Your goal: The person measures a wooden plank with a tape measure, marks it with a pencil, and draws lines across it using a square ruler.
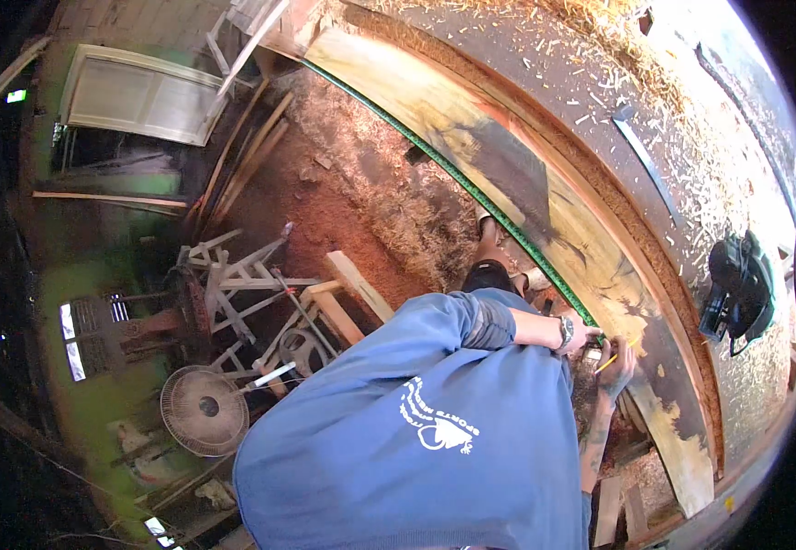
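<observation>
A long green measuring tape runs along the near edge of a wide, dark-stained wooden board. At its lower end, my left hand, with a watch on the wrist, closes on the tape at the board's edge. Just beside it, my right hand grips a thin yellow pencil over the board surface. Something small and metallic, perhaps the tape's case, shows between the hands, partly covered by fingers. My blue shirt fills the lower middle of the view.
Wood shavings cover the worktop beyond the board, where a flat bluish strip and a dark cap-like item lie. Sawdust covers the floor. A fan, wooden frames and offcuts stand at left.
</observation>
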{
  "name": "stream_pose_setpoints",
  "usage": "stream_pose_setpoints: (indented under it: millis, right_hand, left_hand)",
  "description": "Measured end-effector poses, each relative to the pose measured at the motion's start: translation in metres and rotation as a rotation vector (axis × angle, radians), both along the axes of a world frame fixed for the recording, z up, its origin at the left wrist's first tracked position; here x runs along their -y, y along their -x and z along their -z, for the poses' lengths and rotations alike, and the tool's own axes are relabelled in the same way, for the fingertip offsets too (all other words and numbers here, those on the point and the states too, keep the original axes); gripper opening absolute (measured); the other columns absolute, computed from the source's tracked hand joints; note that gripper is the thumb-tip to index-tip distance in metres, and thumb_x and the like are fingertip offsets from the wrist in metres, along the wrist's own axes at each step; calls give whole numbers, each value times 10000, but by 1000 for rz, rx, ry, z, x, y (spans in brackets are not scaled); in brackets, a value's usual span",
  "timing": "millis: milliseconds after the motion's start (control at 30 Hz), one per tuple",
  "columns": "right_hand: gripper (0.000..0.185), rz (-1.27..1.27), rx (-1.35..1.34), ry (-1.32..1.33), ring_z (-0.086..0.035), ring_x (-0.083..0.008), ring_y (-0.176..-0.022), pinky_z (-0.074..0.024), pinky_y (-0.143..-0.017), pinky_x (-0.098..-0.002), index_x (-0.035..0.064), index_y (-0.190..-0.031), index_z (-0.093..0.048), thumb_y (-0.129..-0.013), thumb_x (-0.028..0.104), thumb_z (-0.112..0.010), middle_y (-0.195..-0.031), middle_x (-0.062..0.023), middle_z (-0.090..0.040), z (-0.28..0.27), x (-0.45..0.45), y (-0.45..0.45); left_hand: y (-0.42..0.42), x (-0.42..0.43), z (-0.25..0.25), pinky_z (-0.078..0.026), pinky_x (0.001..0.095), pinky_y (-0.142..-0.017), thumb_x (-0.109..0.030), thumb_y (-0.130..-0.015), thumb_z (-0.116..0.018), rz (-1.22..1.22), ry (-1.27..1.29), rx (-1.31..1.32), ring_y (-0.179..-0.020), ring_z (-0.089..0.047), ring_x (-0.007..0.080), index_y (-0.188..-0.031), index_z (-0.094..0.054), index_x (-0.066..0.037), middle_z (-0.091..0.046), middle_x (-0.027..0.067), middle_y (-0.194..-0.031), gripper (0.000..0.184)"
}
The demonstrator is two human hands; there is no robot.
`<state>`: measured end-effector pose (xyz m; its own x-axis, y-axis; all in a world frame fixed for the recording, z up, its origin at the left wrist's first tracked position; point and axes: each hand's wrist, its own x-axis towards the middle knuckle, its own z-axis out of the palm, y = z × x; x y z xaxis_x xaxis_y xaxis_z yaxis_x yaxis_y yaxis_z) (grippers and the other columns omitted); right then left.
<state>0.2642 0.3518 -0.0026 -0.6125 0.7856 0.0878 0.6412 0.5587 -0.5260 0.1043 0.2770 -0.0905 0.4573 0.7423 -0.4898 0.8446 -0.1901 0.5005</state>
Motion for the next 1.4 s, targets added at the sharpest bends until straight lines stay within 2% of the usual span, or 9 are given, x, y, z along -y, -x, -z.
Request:
stream_pose_setpoints:
  millis: [67, 200, 267, 400, 467, 533, 667, 1300, 1400]
  right_hand:
    - [170, 8, -1, 14, -612, -328, -795, -477, -740, -430, 67, -955, -646, -852, 157, -746, -837, -113, -653, 0, -1, -1]
    - [209, 47, 0, 65, -620, -328, -830, -472, -755, -440, 77, -954, -643, -804, 147, -770, -857, -108, -660, 5, -2, -4]
    - [232, 70, 20, 77, -620, -329, -838, -470, -768, -445, 74, -955, -642, -771, 126, -773, -858, -108, -662, 12, -2, -7]
    - [234, 131, 77, 86, -616, -323, -836, -466, -773, -442, 76, -961, -649, -764, 139, -757, -826, -107, -650, 13, 3, -5]
    - [225, 108, 53, 39, -630, -304, -796, -482, -740, -422, 43, -932, -635, -750, 85, -760, -801, -117, -656, 10, 3, -3]
    - [214, 106, 48, 53, -628, -303, -791, -484, -732, -417, 58, -919, -637, -748, 80, -764, -791, -113, -656, 10, 2, -2]
    - [158, 112, 59, 83, -604, -320, -816, -468, -756, -438, 80, -865, -652, -753, 88, -762, -795, -103, -649, 9, 4, -2]
    - [165, 108, 63, 92, -570, -310, -774, -448, -733, -434, 74, -772, -603, -746, 105, -763, -730, -94, -606, 20, 3, -10]
    - [170, 90, 72, 106, -574, -321, -781, -444, -737, -443, 74, -788, -595, -754, 110, -758, -737, -97, -611, 25, 4, -15]
  left_hand:
    - [32, -7, -75, -582, 423, -806, -293, -912, -584, 104, -62, 5, -1040, -703, 280, -1306, -643, -164, -490, 91, -1513, 419]
    - [96, -6, -92, -520, 447, -955, -298, -892, -588, -537, 22, 523, -1097, -655, 366, -1192, -666, -66, -615, 218, -1305, 387]
    - [160, 2, -100, -513, 450, -938, -231, -867, -589, -884, -255, 477, -1045, -651, 381, -1153, -659, -19, -686, 220, -1055, 363]
    - [284, 56, -86, -488, 458, -887, -170, -864, -615, -1680, -718, -51, -1013, -598, 374, -1093, -586, -38, -612, 198, -1033, 266]
    - [351, 90, 8, -560, 484, -782, -274, -880, -663, -1868, -815, -352, -892, -653, 373, -1065, -572, -8, -637, 205, -957, 336]
    - [381, 101, 11, -611, 453, -571, -380, -897, -676, -2338, -217, 490, -737, -694, 347, -1084, -546, 17, -675, 188, -873, 458]
    - [369, 98, -8, -568, 349, -398, -456, -916, -670, -2268, -224, 593, -551, -691, 218, -1005, -649, -8, -696, 135, -827, 457]
    - [377, 111, -17, -533, 299, -400, -333, -973, -659, -2197, 18, 640, -524, -696, 179, -1073, -590, -30, -708, 84, -808, 326]
    - [373, 111, -14, -499, 347, -341, -339, -927, -691, -2201, -137, 618, -507, -704, 258, -872, -569, 27, -694, 164, -708, 390]
